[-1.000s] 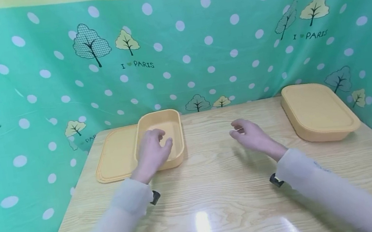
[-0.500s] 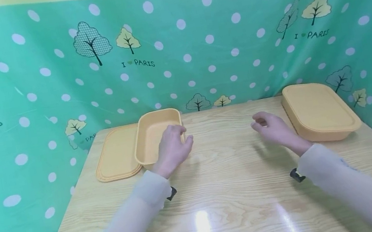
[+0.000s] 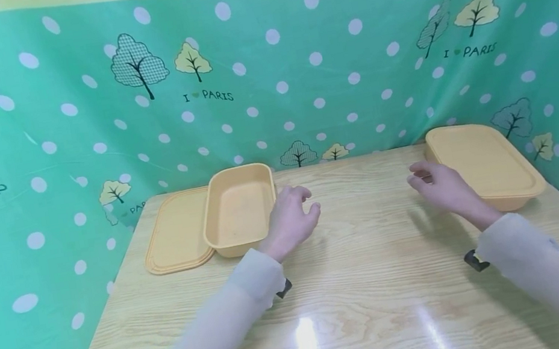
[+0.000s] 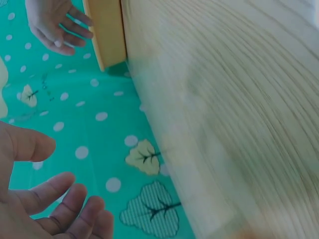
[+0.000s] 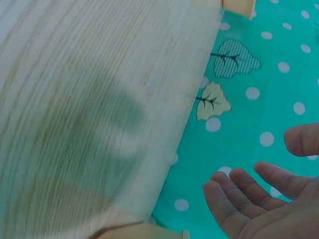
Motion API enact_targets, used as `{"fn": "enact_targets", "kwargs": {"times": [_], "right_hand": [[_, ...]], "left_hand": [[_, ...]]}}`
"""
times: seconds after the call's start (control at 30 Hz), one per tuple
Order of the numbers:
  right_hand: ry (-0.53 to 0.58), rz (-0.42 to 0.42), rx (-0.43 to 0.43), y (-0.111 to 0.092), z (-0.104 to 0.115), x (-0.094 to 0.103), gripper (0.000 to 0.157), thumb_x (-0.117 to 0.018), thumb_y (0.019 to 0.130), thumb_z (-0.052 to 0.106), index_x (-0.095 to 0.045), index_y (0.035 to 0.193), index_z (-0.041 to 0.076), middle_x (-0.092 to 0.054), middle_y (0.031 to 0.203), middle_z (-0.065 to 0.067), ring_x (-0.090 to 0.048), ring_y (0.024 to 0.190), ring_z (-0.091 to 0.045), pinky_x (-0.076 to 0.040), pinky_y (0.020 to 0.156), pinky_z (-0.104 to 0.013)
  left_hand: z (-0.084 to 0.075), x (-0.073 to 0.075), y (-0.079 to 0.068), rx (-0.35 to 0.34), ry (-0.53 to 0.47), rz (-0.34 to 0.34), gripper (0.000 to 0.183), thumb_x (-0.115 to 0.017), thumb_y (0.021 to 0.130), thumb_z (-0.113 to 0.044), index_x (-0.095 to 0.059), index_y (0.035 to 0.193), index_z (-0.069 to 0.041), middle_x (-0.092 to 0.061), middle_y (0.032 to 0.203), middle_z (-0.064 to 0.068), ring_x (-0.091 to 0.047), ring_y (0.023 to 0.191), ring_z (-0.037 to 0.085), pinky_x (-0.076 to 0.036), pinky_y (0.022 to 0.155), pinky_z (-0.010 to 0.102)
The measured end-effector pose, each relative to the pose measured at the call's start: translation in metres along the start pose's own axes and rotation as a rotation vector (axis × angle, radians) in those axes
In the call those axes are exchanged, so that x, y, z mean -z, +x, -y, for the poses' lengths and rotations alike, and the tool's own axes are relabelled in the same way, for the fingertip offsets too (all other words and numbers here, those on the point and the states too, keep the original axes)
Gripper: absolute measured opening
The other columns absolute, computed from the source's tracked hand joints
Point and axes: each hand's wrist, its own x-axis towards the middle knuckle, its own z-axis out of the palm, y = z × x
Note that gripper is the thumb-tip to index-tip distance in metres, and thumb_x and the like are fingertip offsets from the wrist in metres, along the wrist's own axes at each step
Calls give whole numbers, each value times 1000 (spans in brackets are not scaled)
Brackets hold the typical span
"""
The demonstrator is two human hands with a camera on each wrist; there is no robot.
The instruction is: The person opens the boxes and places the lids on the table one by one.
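Both hands hover over the table with nothing in them. In the head view my left hand (image 3: 291, 221) is just right of an uncovered yellow-orange box (image 3: 240, 205), its fingers loosely bent. My right hand (image 3: 443, 188) hangs at the left side of a lidded box (image 3: 483, 160) of the same colour and hides part of its wall; whether they touch is hard to tell. Relaxed, spread fingers (image 4: 75, 209) show in the left wrist view. Likewise, the right wrist view shows loosely bent fingers (image 5: 239, 194) around air.
A flat, rounded lid (image 3: 176, 233) lies on the wooden table (image 3: 362, 283) left of the uncovered box, partly under or against it. A green dotted curtain (image 3: 296, 74) closes off the back and both sides.
Both hands have moved to the right. The left passed from above the uncovered box to its right side; the right came up to the lidded box. The boxes and lid stayed put.
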Motion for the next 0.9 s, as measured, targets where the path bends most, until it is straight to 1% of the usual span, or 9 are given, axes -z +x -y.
{"fn": "enact_targets", "kwargs": {"times": [0.27, 0.53, 0.63, 0.9], "right_hand": [[1, -34, -8, -4, -12, 17, 60, -35, 102, 38, -34, 142, -7, -43, 135, -31, -42, 122, -47, -39, 95, -59], [-62, -68, -18, -9, -26, 30, 62, -32, 101, 42, -36, 140, -5, -43, 133, -31, -42, 119, -47, -36, 94, -61], [-65, -76, -26, -9, -33, 35, 63, -32, 101, 43, -35, 140, -7, -43, 133, -32, -42, 119, -48, -36, 94, -62], [-60, -104, -64, -10, -50, 47, 67, -31, 100, 46, -35, 140, -7, -41, 133, -34, -40, 119, -51, -37, 90, -63]], "left_hand": [[-16, -14, 7, 7, -23, 49, 36, -58, 91, -29, -60, 119, -6, -56, 114, 5, -54, 104, 19, -48, 90, 34], [-30, -27, 13, -18, -5, 63, 36, -59, 91, -29, -61, 119, -8, -56, 112, 4, -54, 99, 17, -49, 82, 31], [-35, -31, 15, -28, 0, 66, 35, -59, 91, -30, -61, 119, -8, -57, 112, 3, -54, 99, 17, -49, 82, 30], [-48, -41, 20, -48, -24, 90, 36, -58, 92, -30, -59, 121, -9, -55, 111, 2, -54, 97, 15, -48, 79, 27]]}}
